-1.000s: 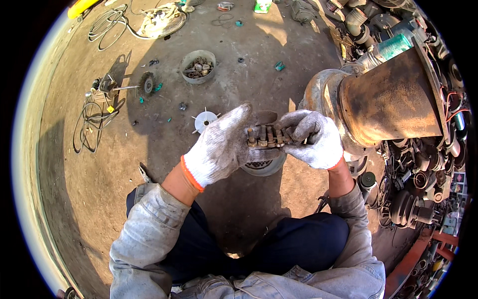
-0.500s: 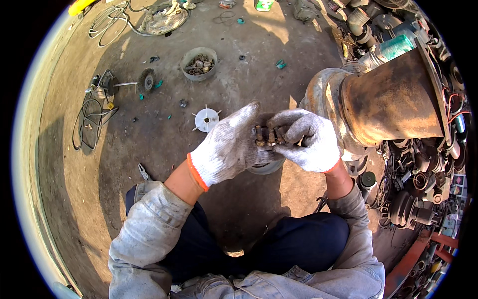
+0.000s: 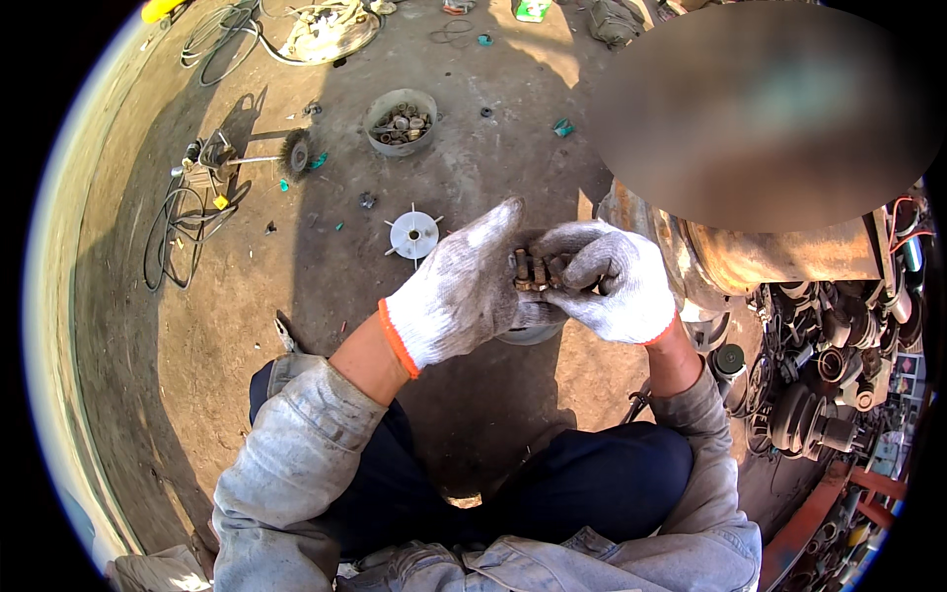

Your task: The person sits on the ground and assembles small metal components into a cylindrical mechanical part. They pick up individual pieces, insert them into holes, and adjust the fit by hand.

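- Left hand (image 3: 464, 291) and right hand (image 3: 614, 286), gloved, meet at frame centre.
- Fingers of both pinch a cluster of rusty bolts (image 3: 538, 269).
- White fan wheel (image 3: 413, 235) lies on the floor just left.

Only one view here, a head-worn fisheye that's looking steeply down past the person's lap at the dirt floor (image 3: 247, 326). It's sitting close above the left hand (image 3: 464, 296) and right hand (image 3: 612, 286), which are landing near mid-frame. Forearms are coming in from the lower edge, and straight lines are bending toward the black rim beyond the hands.
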